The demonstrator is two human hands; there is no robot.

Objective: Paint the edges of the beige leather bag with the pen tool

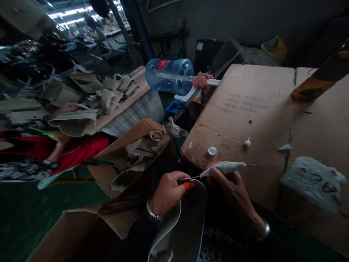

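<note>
My left hand [169, 193] pinches the upper rim of a grey-beige bag [192, 211] between thumb and fingers. Something orange covers the thumb tip. The bag stands open below my hands, its lower part cut off by the picture's bottom edge. In my right hand [231, 185] is an awl-like tool [227, 167] with a white wrapped handle and a thin metal point at each end. Its left point reaches the bag's rim beside my left fingertips; whether it pierces the material is too small to tell.
A cardboard-covered table [234, 127] on the right holds a small white cap [212, 150], a white nozzle [247, 142] and a plastic bag [313, 183]. An open carton [109, 173] with bag pieces stands left. A blue water bottle [169, 76] lies behind. A co-worker [60, 145] handles another bag.
</note>
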